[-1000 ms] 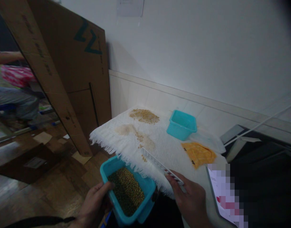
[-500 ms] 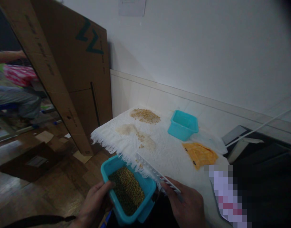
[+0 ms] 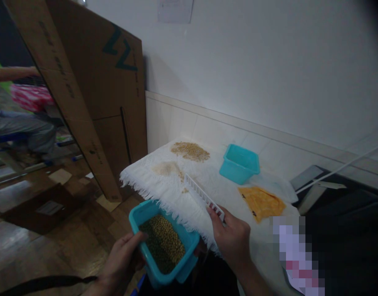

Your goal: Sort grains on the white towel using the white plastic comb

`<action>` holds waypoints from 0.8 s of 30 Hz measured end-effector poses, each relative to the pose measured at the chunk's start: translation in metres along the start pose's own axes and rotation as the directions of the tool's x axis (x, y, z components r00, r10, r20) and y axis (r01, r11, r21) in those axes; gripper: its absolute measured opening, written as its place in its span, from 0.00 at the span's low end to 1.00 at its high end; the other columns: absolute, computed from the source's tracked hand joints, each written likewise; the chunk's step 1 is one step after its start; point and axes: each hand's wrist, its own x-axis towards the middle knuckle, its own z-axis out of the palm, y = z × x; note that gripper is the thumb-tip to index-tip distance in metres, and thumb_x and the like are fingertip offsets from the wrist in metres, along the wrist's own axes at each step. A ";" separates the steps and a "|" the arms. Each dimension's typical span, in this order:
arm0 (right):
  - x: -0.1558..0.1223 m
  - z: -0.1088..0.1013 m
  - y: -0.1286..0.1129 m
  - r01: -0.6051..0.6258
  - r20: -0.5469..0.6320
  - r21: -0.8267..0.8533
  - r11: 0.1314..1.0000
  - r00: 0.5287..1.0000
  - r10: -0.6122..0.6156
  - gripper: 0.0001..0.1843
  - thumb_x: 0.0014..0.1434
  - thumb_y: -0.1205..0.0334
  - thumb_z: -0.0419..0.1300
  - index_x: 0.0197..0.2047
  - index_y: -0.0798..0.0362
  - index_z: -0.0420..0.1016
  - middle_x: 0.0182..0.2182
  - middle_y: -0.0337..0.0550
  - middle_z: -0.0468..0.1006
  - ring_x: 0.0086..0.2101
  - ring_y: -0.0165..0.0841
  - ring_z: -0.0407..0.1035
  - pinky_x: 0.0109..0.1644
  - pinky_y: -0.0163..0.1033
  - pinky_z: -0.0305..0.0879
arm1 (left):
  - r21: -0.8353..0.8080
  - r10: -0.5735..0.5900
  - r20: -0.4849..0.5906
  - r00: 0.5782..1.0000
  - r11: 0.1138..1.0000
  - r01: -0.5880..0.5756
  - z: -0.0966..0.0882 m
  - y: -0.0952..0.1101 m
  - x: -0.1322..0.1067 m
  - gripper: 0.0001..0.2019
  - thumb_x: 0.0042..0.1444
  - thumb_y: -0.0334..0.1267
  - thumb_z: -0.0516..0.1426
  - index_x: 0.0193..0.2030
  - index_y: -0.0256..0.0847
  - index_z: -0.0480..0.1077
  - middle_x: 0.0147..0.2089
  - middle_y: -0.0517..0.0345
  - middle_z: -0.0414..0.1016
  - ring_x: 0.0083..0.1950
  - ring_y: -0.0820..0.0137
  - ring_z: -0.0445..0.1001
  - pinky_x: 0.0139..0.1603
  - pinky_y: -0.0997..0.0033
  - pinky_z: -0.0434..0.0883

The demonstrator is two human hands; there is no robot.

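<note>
At lower center, my left hand (image 3: 122,257) grips a blue tub (image 3: 158,278) of yellow and green beans (image 3: 168,236); my right hand (image 3: 233,236) pinches a white slotted strip (image 3: 201,193) mid-frame, over the white cloth (image 3: 210,172). Beyond, my feed shows a bean pile (image 3: 191,151).

turquoise tubs (image 3: 184,232) (image 3: 240,162): 2 | wearer's hands (image 3: 124,253) (image 3: 232,236): 2 | slotted tool (image 3: 199,192): 1 | towel (image 3: 213,176): 1 | orange cloth (image 3: 263,203): 1

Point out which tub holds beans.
The tub in the left hand: yellow beans show inside it, while the other tub, by the wall, shows none.
</note>
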 end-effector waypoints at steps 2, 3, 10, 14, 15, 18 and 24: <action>0.001 0.000 -0.001 -0.008 0.022 0.010 1.000 1.000 0.008 0.28 0.75 0.49 0.53 0.38 0.60 0.86 0.26 0.50 0.86 0.23 0.37 0.81 0.28 0.32 0.74 | -0.017 -0.006 -0.023 1.000 1.000 0.006 0.002 0.003 0.000 0.19 0.31 0.49 0.71 0.15 0.41 0.67 0.13 0.65 0.62 0.15 0.78 0.58 0.17 0.75 0.56; 0.001 0.000 -0.001 -0.017 0.033 0.014 1.000 0.999 0.017 0.27 0.75 0.49 0.53 0.38 0.59 0.86 0.25 0.49 0.86 0.22 0.36 0.81 0.28 0.31 0.74 | -0.032 -0.010 -0.026 1.000 0.999 0.009 0.003 0.004 0.000 0.20 0.30 0.49 0.71 0.15 0.41 0.67 0.12 0.66 0.61 0.15 0.78 0.57 0.16 0.75 0.55; 0.000 0.002 0.006 -0.023 0.011 0.040 0.999 1.000 0.023 0.26 0.74 0.49 0.56 0.38 0.62 0.86 0.25 0.50 0.85 0.21 0.36 0.81 0.25 0.31 0.71 | -0.048 -0.033 -0.018 0.999 0.998 0.032 0.004 0.009 -0.005 0.18 0.29 0.47 0.72 0.16 0.39 0.70 0.15 0.63 0.66 0.17 0.77 0.62 0.19 0.75 0.60; 0.000 0.002 0.004 -0.045 0.062 0.064 0.997 0.997 0.041 0.27 0.74 0.48 0.55 0.38 0.61 0.86 0.24 0.48 0.85 0.20 0.35 0.80 0.24 0.30 0.71 | -0.030 -0.023 -0.033 0.999 0.999 0.022 0.002 0.006 -0.002 0.19 0.32 0.49 0.70 0.17 0.40 0.68 0.14 0.66 0.62 0.16 0.78 0.59 0.18 0.75 0.57; 0.000 0.002 0.003 -0.052 0.068 0.068 0.996 0.997 0.048 0.27 0.74 0.48 0.55 0.38 0.60 0.86 0.24 0.48 0.85 0.20 0.35 0.80 0.24 0.30 0.71 | -0.032 -0.019 -0.031 0.999 0.999 0.018 0.001 0.006 -0.002 0.19 0.32 0.49 0.70 0.16 0.40 0.68 0.14 0.67 0.62 0.16 0.78 0.58 0.17 0.75 0.56; 0.000 0.000 -0.001 -0.080 0.084 0.080 0.994 0.994 0.073 0.27 0.73 0.46 0.55 0.38 0.59 0.86 0.24 0.47 0.85 0.21 0.35 0.80 0.25 0.31 0.71 | -0.038 -0.011 -0.017 1.000 0.999 0.010 0.002 0.005 -0.001 0.20 0.31 0.50 0.70 0.14 0.42 0.65 0.12 0.67 0.59 0.14 0.79 0.55 0.16 0.76 0.53; 0.000 0.000 -0.003 -0.085 0.084 0.101 0.991 0.993 0.077 0.26 0.73 0.47 0.56 0.38 0.58 0.87 0.26 0.48 0.86 0.23 0.37 0.82 0.28 0.31 0.74 | -0.054 -0.017 -0.019 1.000 0.998 0.016 0.004 0.008 -0.005 0.19 0.31 0.48 0.69 0.13 0.42 0.65 0.11 0.67 0.58 0.13 0.80 0.54 0.15 0.76 0.51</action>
